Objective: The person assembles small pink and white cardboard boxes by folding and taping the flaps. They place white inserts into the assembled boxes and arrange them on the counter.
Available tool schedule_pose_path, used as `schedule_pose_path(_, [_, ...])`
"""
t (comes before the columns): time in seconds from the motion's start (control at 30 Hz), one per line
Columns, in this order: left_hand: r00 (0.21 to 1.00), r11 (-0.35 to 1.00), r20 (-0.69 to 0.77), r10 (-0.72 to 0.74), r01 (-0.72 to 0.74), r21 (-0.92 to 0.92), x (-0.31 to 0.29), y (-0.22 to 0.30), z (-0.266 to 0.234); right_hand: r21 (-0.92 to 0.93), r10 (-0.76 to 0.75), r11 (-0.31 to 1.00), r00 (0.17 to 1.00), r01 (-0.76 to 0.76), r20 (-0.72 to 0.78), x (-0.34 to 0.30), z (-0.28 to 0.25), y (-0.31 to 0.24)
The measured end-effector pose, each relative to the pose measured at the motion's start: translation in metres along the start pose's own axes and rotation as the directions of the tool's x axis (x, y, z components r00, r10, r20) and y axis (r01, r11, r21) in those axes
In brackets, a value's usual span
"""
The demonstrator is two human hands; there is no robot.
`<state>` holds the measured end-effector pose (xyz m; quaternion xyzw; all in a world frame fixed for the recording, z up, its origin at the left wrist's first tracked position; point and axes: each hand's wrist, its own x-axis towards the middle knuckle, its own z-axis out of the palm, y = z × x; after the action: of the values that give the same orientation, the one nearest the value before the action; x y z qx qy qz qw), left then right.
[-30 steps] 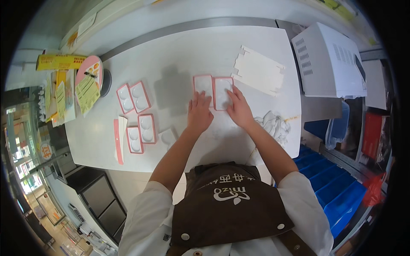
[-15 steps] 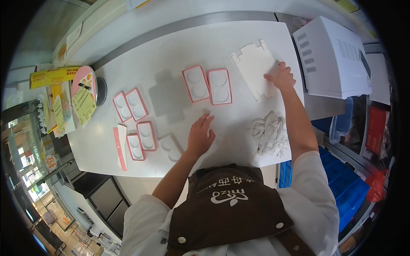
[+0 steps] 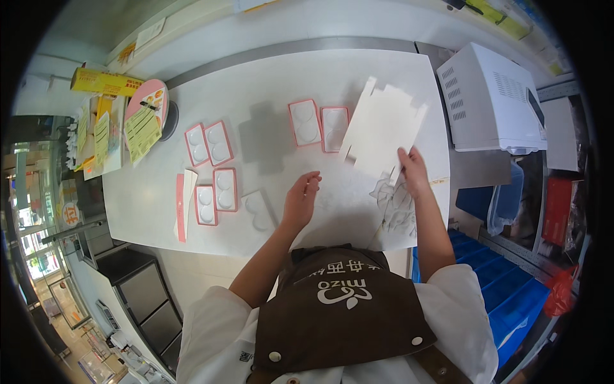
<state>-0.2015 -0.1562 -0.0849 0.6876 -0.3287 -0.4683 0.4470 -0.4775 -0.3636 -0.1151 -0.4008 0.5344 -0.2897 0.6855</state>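
My right hand (image 3: 414,171) grips a flat white die-cut cardboard sheet (image 3: 385,125) by its near right corner, thumb on top. The sheet is tilted, raised off the table, and overlaps one pink-edged box. My left hand (image 3: 302,197) hovers over the table's near middle, holding nothing, its fingers loosely bent and apart. Beyond it, two pink-edged boxes with white two-hollow inserts (image 3: 304,123) stand side by side. Left of it lies a loose white two-hollow insert (image 3: 257,211). A crumpled white cloth (image 3: 395,211) lies beneath my right wrist, partly hidden.
Several more pink-edged boxes (image 3: 218,142) stand on the left of the white table (image 3: 345,221). Beside them lie a pink strip (image 3: 181,208) and a white strip. A white appliance (image 3: 489,96) borders the right side. Blue crates (image 3: 492,275) are below right.
My right hand has lifted the cardboard sheet and drawn it toward me, turning it over the near box. My left hand has stayed nearly in place, its fingers more upright.
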Motion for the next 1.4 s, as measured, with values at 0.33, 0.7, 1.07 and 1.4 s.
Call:
schedule_pose_path(0.33, [0.976,0.725,0.066,-0.206,0.198,-0.659,-0.085,0.065,-0.031,0.065,0.050,0.993,0.871,-0.094,0.489,-0.117,0.110,-0.009])
schedule_pose_path(0.7, [0.968,0.964,-0.206,0.142,-0.182,-0.191,-0.132,0.038,-0.139,-0.084,-0.162,0.969,0.854,0.232,0.494,-0.195,0.245,0.000])
schedule_pose_path(1.07, [0.957,0.937,-0.190,0.218,-0.151,0.314,-0.149,0.021,-0.236,-0.534,-0.729,0.474,0.652,0.700,0.209,-0.231,0.360,-0.006])
schedule_pose_path(1.4, [0.851,0.736,-0.023,0.525,-0.440,0.514,-0.154,0.020,-0.234,-0.599,-0.296,0.682,0.908,0.419,0.297,-0.257,0.411,0.006])
